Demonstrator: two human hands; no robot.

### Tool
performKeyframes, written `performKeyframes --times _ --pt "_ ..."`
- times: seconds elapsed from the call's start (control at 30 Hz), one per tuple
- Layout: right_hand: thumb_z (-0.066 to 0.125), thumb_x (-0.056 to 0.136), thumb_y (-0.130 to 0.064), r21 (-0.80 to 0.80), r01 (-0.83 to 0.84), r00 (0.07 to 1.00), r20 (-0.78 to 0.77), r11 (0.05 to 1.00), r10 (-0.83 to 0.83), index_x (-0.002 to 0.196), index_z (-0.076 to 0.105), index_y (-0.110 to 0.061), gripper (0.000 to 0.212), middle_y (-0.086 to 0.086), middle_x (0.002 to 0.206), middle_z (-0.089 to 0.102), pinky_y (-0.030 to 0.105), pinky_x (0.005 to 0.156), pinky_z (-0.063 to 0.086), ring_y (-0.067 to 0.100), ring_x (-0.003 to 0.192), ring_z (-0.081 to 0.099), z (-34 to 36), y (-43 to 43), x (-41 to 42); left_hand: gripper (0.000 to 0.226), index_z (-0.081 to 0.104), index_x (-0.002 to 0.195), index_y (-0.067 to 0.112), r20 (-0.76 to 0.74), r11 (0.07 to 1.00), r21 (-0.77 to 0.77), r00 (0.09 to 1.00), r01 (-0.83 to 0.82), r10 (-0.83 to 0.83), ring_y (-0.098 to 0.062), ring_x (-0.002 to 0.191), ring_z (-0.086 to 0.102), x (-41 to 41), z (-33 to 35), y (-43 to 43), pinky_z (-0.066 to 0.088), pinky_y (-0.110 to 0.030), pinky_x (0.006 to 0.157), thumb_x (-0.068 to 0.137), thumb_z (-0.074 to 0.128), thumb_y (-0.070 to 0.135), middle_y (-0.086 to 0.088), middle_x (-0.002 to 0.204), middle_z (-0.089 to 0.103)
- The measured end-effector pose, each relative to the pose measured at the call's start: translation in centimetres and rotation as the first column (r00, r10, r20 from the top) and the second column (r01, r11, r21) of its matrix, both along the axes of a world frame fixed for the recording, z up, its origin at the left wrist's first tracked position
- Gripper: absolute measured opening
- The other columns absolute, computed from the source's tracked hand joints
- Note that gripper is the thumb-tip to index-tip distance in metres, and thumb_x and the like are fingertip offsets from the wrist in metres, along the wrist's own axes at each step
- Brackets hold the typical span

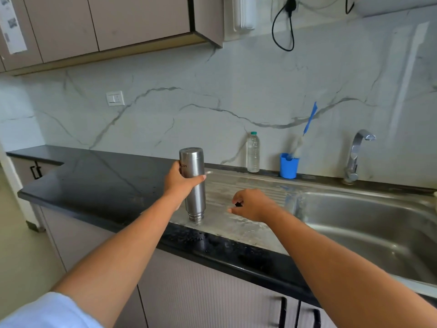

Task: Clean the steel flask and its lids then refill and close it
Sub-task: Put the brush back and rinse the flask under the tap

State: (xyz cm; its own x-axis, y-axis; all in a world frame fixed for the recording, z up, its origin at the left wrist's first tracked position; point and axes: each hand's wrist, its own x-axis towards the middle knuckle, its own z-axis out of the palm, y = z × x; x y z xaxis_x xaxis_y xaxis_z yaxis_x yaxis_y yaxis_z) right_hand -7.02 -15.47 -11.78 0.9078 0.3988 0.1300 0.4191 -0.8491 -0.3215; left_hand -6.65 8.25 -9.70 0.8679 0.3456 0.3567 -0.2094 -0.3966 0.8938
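The steel flask (194, 185) stands upside down, its threaded mouth resting on the left end of the sink's drainboard (238, 188). My left hand (181, 182) grips the flask around its middle. My right hand (251, 204) hovers just right of the flask over the drainboard, its fingers curled around a small black piece (238, 204), most of which is hidden in the hand. No steel lid is visible anywhere.
The steel sink basin (369, 223) lies to the right, with the tap (356, 156) behind it. A plastic water bottle (253, 152) and a blue cup (289, 165) holding a bottle brush (307, 125) stand by the wall. Black countertop (99, 183) extends left.
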Motion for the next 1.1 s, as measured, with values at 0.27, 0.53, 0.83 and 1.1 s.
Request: performKeyframes --times 0.27,0.53,0.83,1.1 --pt "0.067 0.094 -0.048 0.003 0.020 1.000 -0.011 1.000 -0.020 0.130 0.064 -0.020 0.046 0.001 0.128 0.067 0.037 0.102 0.051 0.020 0.115 0.063 0.0 -0.3 0.3 0.067 0.044 0.126 0.023 -0.113 0.999 -0.003 0.993 0.033 -0.033 -0.020 0.110 0.061 0.3 -0.6 -0.3 0.053 -0.044 0.097 0.078 0.091 0.026 0.011 0.112 0.056" --pt "0.068 0.094 -0.044 0.025 0.049 0.999 -0.004 0.999 -0.049 0.134 0.063 -0.020 0.047 0.001 0.130 0.066 0.030 0.094 0.049 0.020 0.115 0.062 0.6 -1.9 -0.2 0.114 0.022 0.157 0.006 0.092 0.948 0.198 0.968 -0.248 0.234 -0.034 0.147 0.031 -1.6 -0.3 -2.2 0.037 -0.052 0.117 0.075 0.090 0.046 -0.016 0.158 0.033" --pt "0.048 0.105 -0.029 0.043 0.219 0.976 0.002 0.975 -0.220 0.120 0.067 -0.014 0.029 0.009 0.117 0.069 0.040 0.091 0.055 0.026 0.102 0.064 0.4 -6.0 -0.5 0.039 0.056 0.134 0.019 0.024 0.685 0.702 0.956 0.192 -0.292 -0.011 0.136 0.042 -2.2 -1.2 -9.2 0.034 -0.031 0.117 0.099 0.068 0.031 0.005 0.143 0.047" --pt "0.054 0.101 -0.027 0.035 0.213 0.977 0.002 0.976 -0.213 0.132 0.060 -0.024 0.032 0.004 0.134 0.064 0.040 0.101 0.052 0.024 0.119 0.060 -1.5 -9.3 -1.2 0.083 0.031 0.161 0.018 -0.374 0.626 0.676 0.913 0.389 -0.164 -0.028 0.152 0.028 2.4 -3.8 -12.5 0.032 -0.042 0.122 0.092 0.077 0.019 -0.007 0.164 0.031"
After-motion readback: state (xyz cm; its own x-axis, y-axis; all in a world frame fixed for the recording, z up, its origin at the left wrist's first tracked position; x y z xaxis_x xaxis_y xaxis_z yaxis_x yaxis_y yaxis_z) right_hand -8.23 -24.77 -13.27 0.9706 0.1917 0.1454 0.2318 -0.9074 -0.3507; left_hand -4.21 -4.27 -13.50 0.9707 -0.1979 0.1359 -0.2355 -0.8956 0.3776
